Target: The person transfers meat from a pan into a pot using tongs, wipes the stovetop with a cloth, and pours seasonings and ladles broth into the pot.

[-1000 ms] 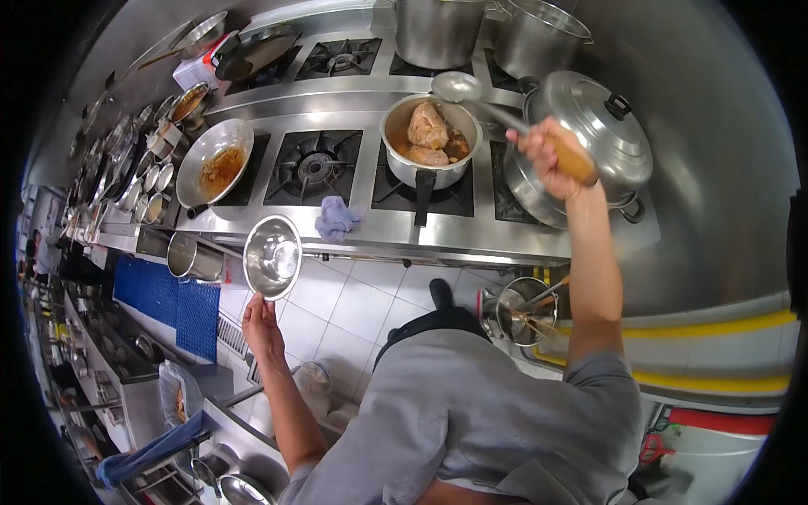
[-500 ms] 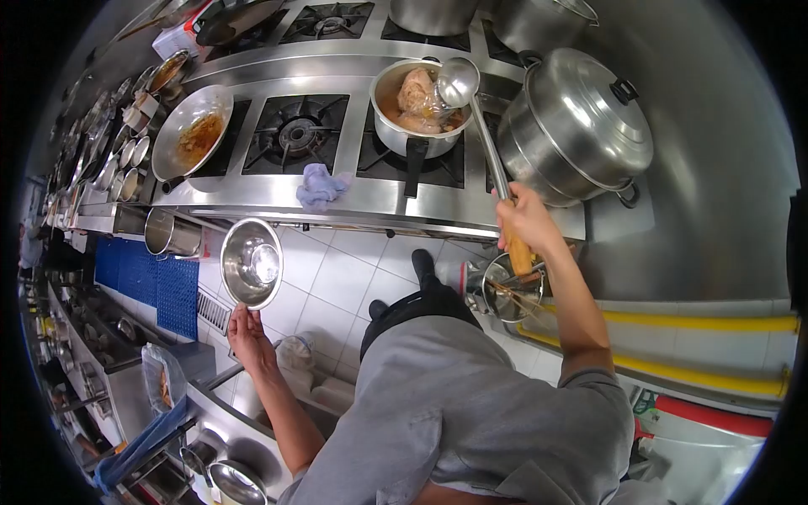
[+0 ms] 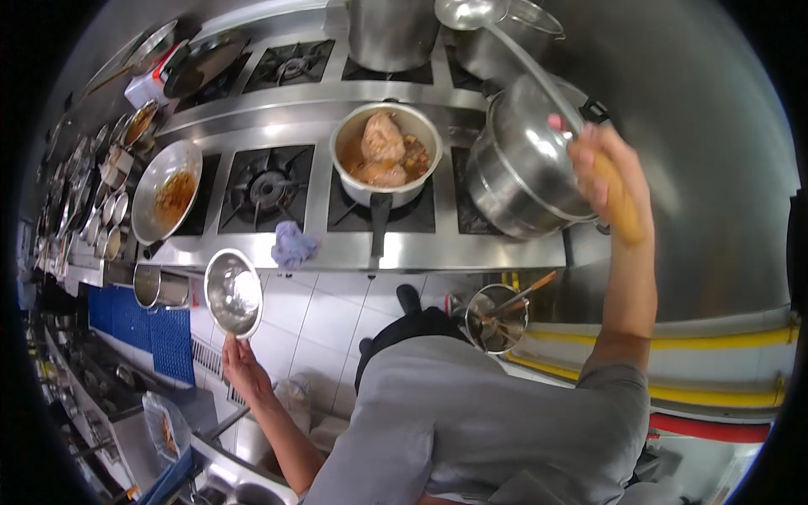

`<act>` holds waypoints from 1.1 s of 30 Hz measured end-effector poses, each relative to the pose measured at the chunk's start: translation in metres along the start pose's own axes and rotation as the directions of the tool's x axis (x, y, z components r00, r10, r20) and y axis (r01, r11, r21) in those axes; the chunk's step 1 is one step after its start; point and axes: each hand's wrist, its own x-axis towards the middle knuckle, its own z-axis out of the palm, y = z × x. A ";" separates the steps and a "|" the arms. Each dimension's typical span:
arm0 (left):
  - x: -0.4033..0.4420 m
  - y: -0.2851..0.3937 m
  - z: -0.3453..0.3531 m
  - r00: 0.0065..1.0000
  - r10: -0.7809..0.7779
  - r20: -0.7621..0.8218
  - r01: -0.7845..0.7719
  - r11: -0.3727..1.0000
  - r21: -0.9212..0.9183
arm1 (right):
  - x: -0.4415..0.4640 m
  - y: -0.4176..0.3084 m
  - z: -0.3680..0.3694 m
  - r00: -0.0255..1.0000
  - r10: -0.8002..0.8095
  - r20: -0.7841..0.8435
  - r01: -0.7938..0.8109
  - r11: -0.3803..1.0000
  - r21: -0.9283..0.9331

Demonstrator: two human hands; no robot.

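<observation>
Raised at the right, my right hand (image 3: 608,172) is closed round the wooden handle of a long metal ladle (image 3: 539,76). The ladle's bowl is high over the back of the stove, above the tall pots. My left hand (image 3: 244,367) pinches the rim of an empty-looking steel bowl (image 3: 234,295) in front of the stove's edge. Between the hands, a pot (image 3: 393,196) with a black handle sits on a burner, holding large pieces of meat (image 3: 383,139) in brownish liquid. The big lidded steamer pot (image 3: 526,160) stands right of it, partly behind my right hand.
A wok (image 3: 167,192) with brown food residue sits at the left. A purple cloth (image 3: 294,245) lies on the stove's front edge. Tall pots (image 3: 392,38) stand at the back. Below the stove is a utensil bucket (image 3: 498,318), near yellow pipes (image 3: 715,341).
The ladle dipped to the meat pot half a second ago and is now lifted up and right with my right hand. The bowl stays in my left hand; the whole view has shifted.
</observation>
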 end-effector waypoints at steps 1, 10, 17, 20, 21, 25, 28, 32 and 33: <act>0.004 -0.007 -0.004 1.000 0.018 -0.007 -0.018 1.000 -0.017 | 0.022 -0.021 -0.010 1.000 0.019 -0.005 -0.019 0.999 0.027; -0.010 -0.027 0.009 0.986 0.098 -0.137 -0.112 0.989 -0.095 | 0.263 -0.106 -0.090 0.933 -0.212 -0.290 -0.042 0.738 -0.673; -0.029 -0.036 0.030 0.933 0.148 -0.328 -0.181 0.981 -0.073 | 0.364 -0.120 -0.131 0.942 -0.050 -0.333 -0.168 0.788 -0.593; -0.037 -0.033 0.039 0.931 0.117 -0.345 -0.159 0.982 -0.097 | 0.398 -0.147 -0.163 0.944 0.290 -0.159 -0.198 0.881 0.429; -0.038 -0.032 0.041 0.934 0.118 -0.337 -0.160 0.982 -0.101 | 0.400 -0.158 -0.169 0.961 0.275 -0.015 -0.195 0.718 0.668; -0.036 -0.031 0.044 0.933 0.136 -0.334 -0.178 0.979 -0.100 | 0.379 -0.183 -0.151 0.973 0.208 0.102 -0.200 0.533 0.822; -0.031 -0.028 0.045 0.930 0.143 -0.339 -0.186 0.978 -0.098 | 0.363 -0.189 -0.131 0.984 0.169 0.049 -0.135 0.552 0.823; -0.030 -0.024 0.044 0.940 0.133 -0.315 -0.180 0.976 -0.125 | 0.354 -0.194 -0.131 0.991 0.130 0.034 -0.099 0.539 0.837; -0.029 -0.024 0.041 0.941 0.138 -0.309 -0.182 0.976 -0.120 | 0.354 -0.194 -0.134 0.991 0.131 0.032 -0.099 0.542 0.835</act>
